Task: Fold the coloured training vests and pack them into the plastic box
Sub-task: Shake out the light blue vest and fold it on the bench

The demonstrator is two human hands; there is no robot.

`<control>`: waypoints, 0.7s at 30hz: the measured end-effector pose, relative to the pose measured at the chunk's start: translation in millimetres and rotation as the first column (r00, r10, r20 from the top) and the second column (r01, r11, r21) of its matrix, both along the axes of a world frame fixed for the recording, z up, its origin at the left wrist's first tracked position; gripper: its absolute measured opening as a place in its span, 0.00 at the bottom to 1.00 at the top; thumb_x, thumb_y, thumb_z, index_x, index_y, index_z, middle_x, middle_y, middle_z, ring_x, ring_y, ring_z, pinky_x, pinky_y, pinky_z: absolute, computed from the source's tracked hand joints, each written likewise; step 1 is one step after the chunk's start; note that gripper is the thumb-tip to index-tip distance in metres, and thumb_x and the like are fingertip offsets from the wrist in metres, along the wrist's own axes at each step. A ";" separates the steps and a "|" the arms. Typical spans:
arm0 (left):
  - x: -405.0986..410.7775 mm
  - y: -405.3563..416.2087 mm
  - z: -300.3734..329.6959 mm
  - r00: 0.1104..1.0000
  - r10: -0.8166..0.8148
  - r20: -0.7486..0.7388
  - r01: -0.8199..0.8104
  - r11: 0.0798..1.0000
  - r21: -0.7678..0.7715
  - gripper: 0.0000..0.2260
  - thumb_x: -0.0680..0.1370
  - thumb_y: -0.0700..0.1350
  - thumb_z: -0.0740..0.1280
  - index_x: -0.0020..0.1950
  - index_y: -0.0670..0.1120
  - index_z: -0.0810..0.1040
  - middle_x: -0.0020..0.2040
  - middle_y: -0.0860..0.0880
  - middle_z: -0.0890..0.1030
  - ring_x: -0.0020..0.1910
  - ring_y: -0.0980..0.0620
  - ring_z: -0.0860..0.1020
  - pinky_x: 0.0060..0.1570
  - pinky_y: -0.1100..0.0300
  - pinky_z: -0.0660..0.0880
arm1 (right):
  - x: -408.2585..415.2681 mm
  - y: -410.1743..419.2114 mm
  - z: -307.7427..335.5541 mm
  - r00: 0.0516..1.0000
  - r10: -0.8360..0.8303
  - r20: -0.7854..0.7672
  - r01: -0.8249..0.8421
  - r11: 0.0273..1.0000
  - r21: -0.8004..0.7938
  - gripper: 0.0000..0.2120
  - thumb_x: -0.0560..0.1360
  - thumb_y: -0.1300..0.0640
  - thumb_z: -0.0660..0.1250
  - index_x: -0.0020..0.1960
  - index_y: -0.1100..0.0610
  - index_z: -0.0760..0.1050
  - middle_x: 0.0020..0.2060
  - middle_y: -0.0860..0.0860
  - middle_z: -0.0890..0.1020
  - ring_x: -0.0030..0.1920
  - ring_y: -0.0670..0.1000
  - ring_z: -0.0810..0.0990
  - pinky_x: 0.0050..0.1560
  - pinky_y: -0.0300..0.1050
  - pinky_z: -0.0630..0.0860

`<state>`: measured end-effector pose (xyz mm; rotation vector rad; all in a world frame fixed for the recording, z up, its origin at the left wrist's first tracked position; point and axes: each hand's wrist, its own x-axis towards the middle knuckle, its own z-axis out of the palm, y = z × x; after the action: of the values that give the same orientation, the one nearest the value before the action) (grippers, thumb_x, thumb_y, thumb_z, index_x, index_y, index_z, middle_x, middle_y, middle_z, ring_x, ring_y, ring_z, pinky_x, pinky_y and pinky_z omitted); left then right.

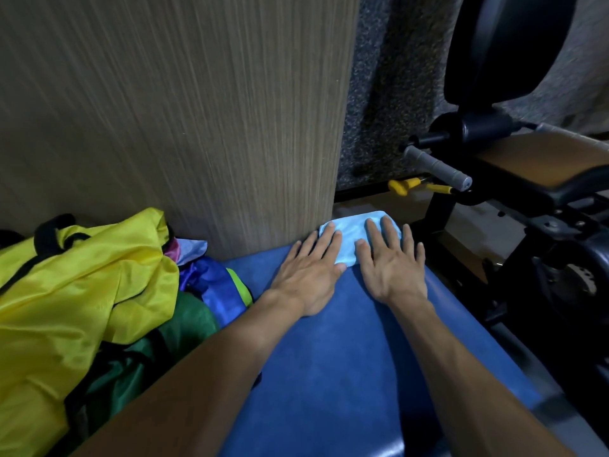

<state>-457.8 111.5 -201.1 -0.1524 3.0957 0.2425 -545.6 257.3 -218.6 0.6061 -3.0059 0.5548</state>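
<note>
Your left hand (308, 275) and right hand (392, 262) press flat, fingers straight, on light-blue vest (354, 237); folded small, smooth, at far edge of blue surface (329, 374); crumpled yellow vest (82, 275) well left.

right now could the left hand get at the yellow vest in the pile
Probably yes: the left hand lies flat on the blue bench, and the yellow vest sits on top of the pile, with nothing between them.

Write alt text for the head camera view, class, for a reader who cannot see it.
Both hands, left hand and right hand, press flat on a folded light blue vest at the far end of a blue padded bench. A heap of yellow, green and blue vests lies to the left, beside a wooden panel.
</note>
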 end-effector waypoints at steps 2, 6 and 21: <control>3.8 1.3 -0.6 1.000 0.008 0.001 -0.008 1.000 0.020 0.28 0.87 0.56 0.45 0.83 0.49 0.37 0.81 0.54 0.33 0.81 0.52 0.38 0.80 0.50 0.41 | 0.4 0.1 -0.9 1.000 0.005 0.001 -0.005 1.000 0.001 0.30 0.83 0.37 0.41 0.83 0.43 0.45 0.82 0.45 0.44 0.81 0.57 0.39 0.79 0.63 0.41; 25.0 2.7 6.0 1.000 0.022 0.021 -0.022 1.000 0.014 0.31 0.86 0.58 0.46 0.83 0.47 0.37 0.82 0.52 0.34 0.81 0.53 0.38 0.80 0.50 0.40 | 3.3 0.7 1.4 0.999 0.014 -0.030 -0.014 1.000 0.003 0.31 0.82 0.35 0.41 0.83 0.43 0.46 0.82 0.45 0.44 0.81 0.57 0.37 0.78 0.64 0.37; 272.9 -77.0 95.1 0.878 0.139 -0.458 -0.230 0.962 -0.148 0.19 0.80 0.53 0.63 0.70 0.50 0.74 0.63 0.52 0.77 0.60 0.45 0.76 0.56 0.48 0.76 | 164.7 -14.3 29.2 0.921 0.383 -0.076 -0.387 0.921 -0.053 0.39 0.74 0.29 0.34 0.82 0.41 0.49 0.82 0.44 0.49 0.82 0.49 0.44 0.80 0.54 0.41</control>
<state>-184.9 34.5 -105.9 -0.4656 3.5610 -0.0397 -380.8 242.9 -189.4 1.1988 -2.8009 0.6318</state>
